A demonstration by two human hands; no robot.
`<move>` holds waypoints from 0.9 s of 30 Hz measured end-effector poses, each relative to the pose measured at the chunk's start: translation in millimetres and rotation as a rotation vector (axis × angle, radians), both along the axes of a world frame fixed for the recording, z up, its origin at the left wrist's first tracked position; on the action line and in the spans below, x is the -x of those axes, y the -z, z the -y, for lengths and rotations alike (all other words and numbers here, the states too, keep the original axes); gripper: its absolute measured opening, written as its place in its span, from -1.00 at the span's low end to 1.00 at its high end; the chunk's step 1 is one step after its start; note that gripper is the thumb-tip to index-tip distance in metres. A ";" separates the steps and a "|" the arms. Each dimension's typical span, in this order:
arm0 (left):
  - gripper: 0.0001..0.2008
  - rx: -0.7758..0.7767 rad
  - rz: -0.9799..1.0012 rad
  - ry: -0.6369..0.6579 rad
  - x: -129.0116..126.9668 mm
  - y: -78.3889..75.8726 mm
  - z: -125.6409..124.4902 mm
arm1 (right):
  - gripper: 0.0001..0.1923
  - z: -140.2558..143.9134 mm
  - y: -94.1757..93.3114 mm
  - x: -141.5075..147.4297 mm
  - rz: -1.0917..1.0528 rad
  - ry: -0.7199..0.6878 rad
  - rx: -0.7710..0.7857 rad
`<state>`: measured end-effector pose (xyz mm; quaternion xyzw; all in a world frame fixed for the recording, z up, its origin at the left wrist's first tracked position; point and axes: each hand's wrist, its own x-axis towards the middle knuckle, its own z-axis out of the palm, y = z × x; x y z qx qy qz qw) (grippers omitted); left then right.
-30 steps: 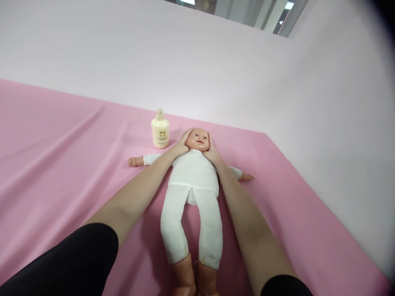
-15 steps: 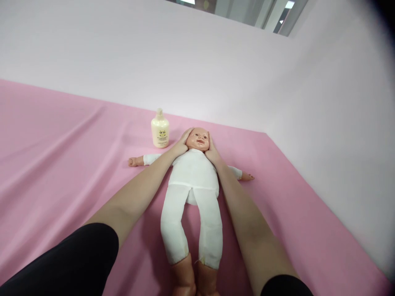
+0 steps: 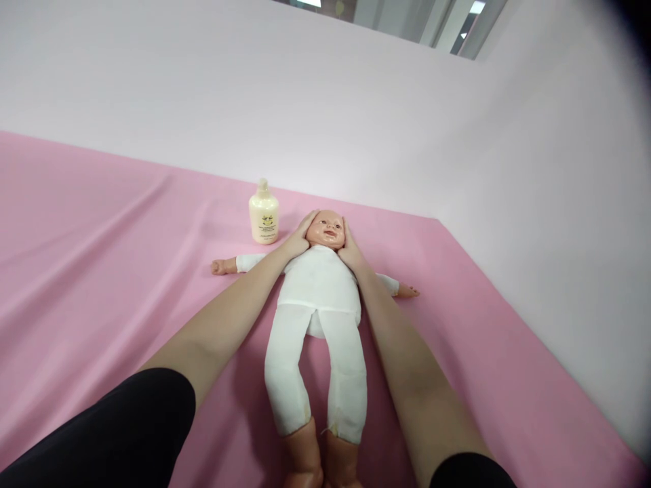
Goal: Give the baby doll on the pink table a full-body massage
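Observation:
A baby doll (image 3: 320,281) with a white cloth body lies on its back, head away from me and feet toward me. My left hand (image 3: 301,236) cups the left side of its head, fingers stretched along the cheek. On the opposite side, my right hand (image 3: 350,249) presses against the other cheek in the same way. The head is held between both palms; some fingers are hidden behind it. The doll's arms spread out to either side, partly covered by my forearms.
A cream-coloured pump bottle (image 3: 264,215) with dark print stands just left of the doll's head. Under everything lies a pink sheet (image 3: 112,230) with wrinkles on the left. White walls (image 3: 228,88) rise behind and to the right.

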<state>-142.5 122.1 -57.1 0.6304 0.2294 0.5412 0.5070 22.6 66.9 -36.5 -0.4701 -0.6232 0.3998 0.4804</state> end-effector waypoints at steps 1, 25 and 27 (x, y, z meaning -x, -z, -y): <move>-0.30 -0.024 0.002 -0.001 2.5 0.8 2.5 | 0.29 0.8 -0.9 0.1 0.007 0.012 -0.003; 0.02 0.103 -0.126 0.127 19.9 -11.9 6.7 | 0.18 -7.3 8.4 -1.9 -0.157 -0.061 0.111; 0.00 0.086 -0.106 0.118 18.9 -12.2 7.7 | 0.16 -7.4 9.6 -1.6 -0.211 -0.078 0.111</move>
